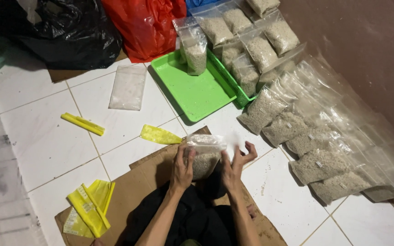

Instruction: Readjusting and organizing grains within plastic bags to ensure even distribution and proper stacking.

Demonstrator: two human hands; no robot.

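Person sits on the floor w/ both hands on a clear plastic bag of pale grains (pixel 204 157), held upright just above a sheet of cardboard (pixel 149 182) in front of the lap. Left hand (pixel 183 167) lies flat vs. the bag's left side, fingers together, pressing; right hand (pixel 235 165) cups the right side, palm in, fingers partly spread & curled near the top edge. Bag looks approx. half full: grains sag to the bottom, top part is empty film, blurred at the mouth. Judging by that, it'd handle soft & floppy, fairly heavy low down, smooth film prob. slippery; contents would shift if tipped & spill if the mouth is unsealed (can't tell if it is). Best hold seems to be both sides of the filled part, or under the base, not the loose top. Floor (pixel 42 136) is glossy white tile, hard, w/ grout lines. On it: green tray (pixel 197 93) w/ one filled bag standing in it, an empty flat bag (pixel 127 87) left of the tray, yellow strips (pixel 83 124) & a yellow folded piece (pixel 159 135), more yellow bits (pixel 90 207) at the cardboard's left corner. To the right, a row of filled bags (pixel 297 132) leans overlapped along a brown wall (pixel 370 50), more stacked behind the tray. Black sack (pixel 69 32) & red sack (pixel 144 23) sit at the back. Room is tight, a corner spot.
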